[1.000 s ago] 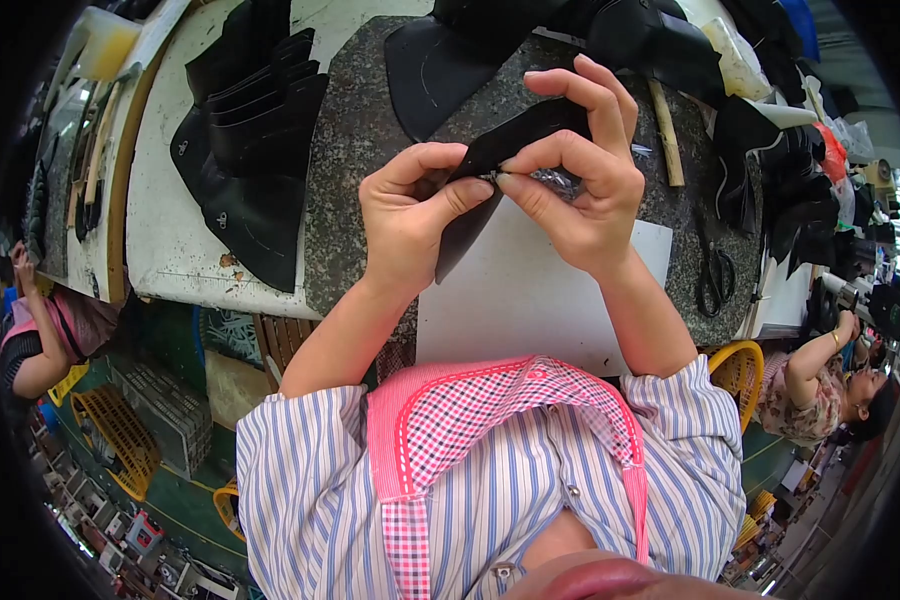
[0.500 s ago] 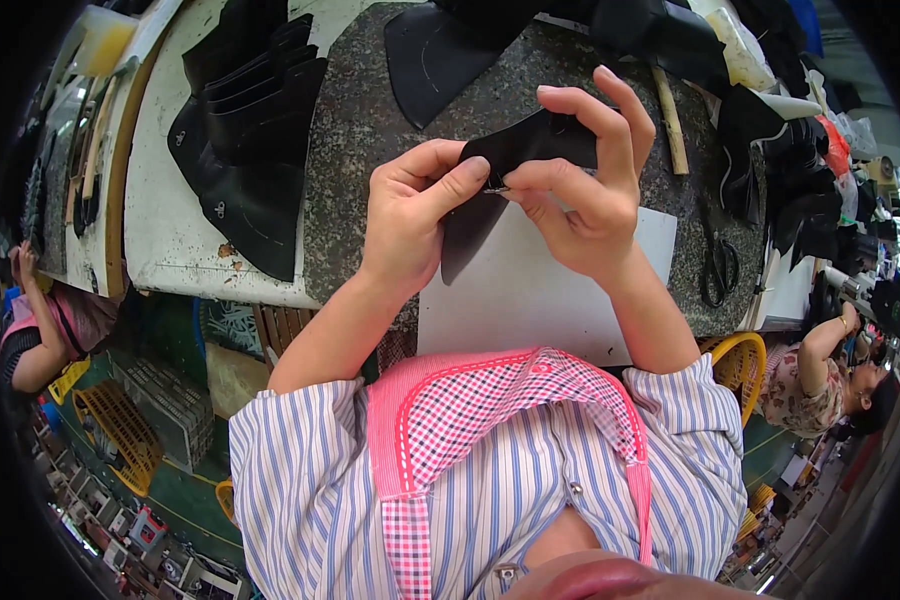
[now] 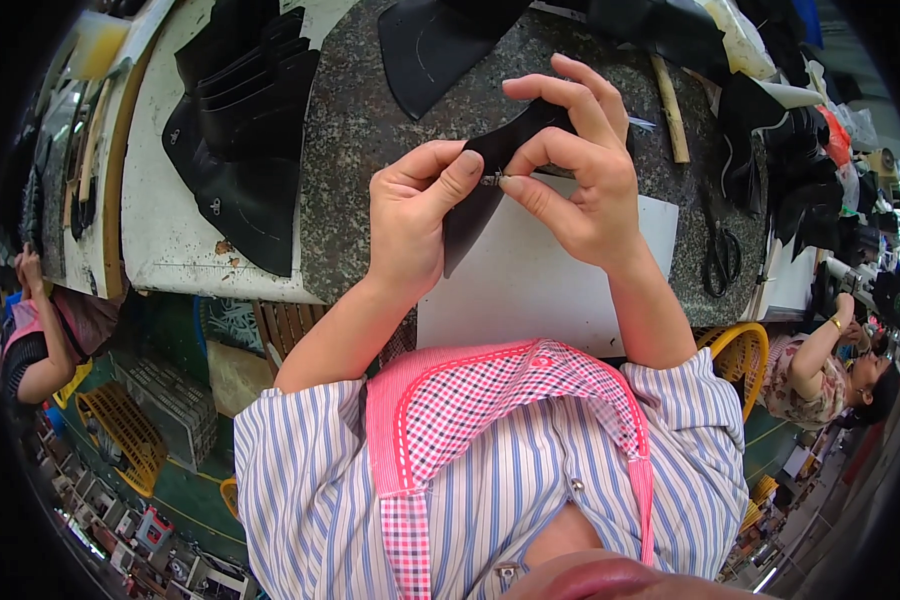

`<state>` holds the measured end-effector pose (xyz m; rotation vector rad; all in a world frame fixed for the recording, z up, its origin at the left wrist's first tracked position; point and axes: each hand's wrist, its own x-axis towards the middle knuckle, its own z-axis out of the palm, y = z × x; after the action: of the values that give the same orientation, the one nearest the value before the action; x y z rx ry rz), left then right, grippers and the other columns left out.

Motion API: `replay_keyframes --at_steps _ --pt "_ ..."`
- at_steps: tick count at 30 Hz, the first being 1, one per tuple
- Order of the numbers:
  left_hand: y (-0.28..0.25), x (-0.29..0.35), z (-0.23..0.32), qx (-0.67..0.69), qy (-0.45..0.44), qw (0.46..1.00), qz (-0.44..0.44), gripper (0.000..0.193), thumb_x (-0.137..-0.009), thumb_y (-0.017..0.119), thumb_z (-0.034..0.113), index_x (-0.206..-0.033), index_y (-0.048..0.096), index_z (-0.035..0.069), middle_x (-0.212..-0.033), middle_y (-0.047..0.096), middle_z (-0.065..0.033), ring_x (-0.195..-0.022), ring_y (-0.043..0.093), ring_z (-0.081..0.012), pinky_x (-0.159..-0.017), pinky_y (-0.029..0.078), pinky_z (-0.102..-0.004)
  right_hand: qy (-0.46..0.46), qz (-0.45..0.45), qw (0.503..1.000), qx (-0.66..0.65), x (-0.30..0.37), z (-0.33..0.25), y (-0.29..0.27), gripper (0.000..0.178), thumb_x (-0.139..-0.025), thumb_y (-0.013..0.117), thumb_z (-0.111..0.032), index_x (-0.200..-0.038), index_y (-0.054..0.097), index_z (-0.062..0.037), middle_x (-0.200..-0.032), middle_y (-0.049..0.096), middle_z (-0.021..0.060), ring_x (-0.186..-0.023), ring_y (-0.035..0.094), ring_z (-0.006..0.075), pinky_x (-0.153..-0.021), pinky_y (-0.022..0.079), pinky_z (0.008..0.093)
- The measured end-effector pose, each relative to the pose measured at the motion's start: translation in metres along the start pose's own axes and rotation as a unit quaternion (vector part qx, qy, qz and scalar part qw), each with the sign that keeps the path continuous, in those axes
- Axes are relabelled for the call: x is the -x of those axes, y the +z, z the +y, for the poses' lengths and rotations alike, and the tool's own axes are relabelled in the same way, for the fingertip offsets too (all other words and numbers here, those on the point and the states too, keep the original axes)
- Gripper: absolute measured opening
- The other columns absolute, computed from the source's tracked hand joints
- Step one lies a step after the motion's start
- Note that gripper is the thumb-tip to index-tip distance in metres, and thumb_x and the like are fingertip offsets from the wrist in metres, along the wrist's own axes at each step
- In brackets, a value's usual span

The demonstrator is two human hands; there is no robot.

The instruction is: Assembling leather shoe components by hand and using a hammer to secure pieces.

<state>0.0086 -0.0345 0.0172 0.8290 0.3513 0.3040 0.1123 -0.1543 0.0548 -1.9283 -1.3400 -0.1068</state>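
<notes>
Now both hands, left hand (image 3: 410, 215) and right hand (image 3: 580, 170), pinch the black leather piece (image 3: 490, 175), lifted higher off the tabletop (image 3: 370, 120) than before; small metal fitting (image 3: 492, 181) between thumbs.

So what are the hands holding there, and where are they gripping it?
A flat black leather piece, pinched near its middle edge between left hand and right hand fingertips.

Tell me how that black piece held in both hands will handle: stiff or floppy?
Probably floppy: the black piece bends between the left hand and right hand, its lower end hanging free. Looks thin, so likely light. It shouldn't roll.
</notes>
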Motion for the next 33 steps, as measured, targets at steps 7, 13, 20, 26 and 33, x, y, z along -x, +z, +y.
replay_keyframes --at_steps 7,13,20,26,33 --pt "0.001 0.004 0.001 -0.162 0.082 0.982 -0.057 0.024 -0.065 0.063 -0.008 -0.089 0.061 -0.002 -0.079 0.06 -0.0054 -0.074 0.056 -0.0104 -0.064 0.045 -0.0208 -0.007 -0.095 0.995 -0.038 -0.017 0.009 -0.012 0.043 -0.053 0.07 -0.007 -0.092 0.052 -0.0135 -0.083 0.058 -0.0051 -0.084 0.052 0.0148 -0.074 0.031 0.0313" --pt "-0.007 -0.003 -0.003 -0.296 0.246 0.92 -0.072 0.026 -0.061 0.066 -0.007 -0.085 0.063 0.001 -0.081 0.061 -0.0086 -0.072 0.058 -0.0147 -0.063 0.046 -0.0231 0.023 -0.142 0.984 -0.109 -0.015 0.01 -0.011 0.031 -0.051 0.069 -0.001 -0.08 0.06 -0.0059 -0.069 0.059 0.0009 -0.064 0.056 0.0157 -0.066 0.04 0.0262" --pt "-0.006 -0.007 0.001 -0.299 0.21 0.93 -0.038 0.021 -0.06 0.069 -0.004 -0.08 0.062 0.001 -0.075 0.06 -0.0063 -0.064 0.058 -0.0114 -0.056 0.046 -0.021 0.072 -0.099 0.978 -0.171 -0.01 0.006 -0.012 0.014 -0.056 0.065 0.005 -0.067 0.057 0.0003 -0.063 0.058 0.0053 -0.058 0.056 0.0121 -0.052 0.042 0.0209" --pt "-0.006 -0.002 0.005 -0.367 0.219 0.904 -0.017 0.019 -0.061 0.069 -0.004 -0.077 0.061 0.001 -0.07 0.061 -0.0037 -0.064 0.058 -0.0094 -0.059 0.047 -0.0207 0.129 -0.126 0.958 -0.221 -0.01 0.012 -0.008 0.019 -0.058 0.066 0.001 -0.074 0.055 -0.0021 -0.06 0.055 0.0042 -0.056 0.055 0.0119 -0.049 0.042 0.0217" --pt "-0.004 0.001 0.006 -0.192 0.11 0.975 -0.007 0.028 -0.066 0.069 -0.003 -0.091 0.057 -0.003 -0.08 0.062 -0.0078 -0.072 0.059 -0.0106 -0.066 0.049 -0.0213 -0.078 0.105 0.986 0.101 -0.003 -0.002 -0.006 0.04 -0.045 0.071 -0.015 -0.082 0.057 -0.0158 -0.101 0.048 0.0035 -0.1 0.04 0.0258 -0.082 0.027 0.0395"
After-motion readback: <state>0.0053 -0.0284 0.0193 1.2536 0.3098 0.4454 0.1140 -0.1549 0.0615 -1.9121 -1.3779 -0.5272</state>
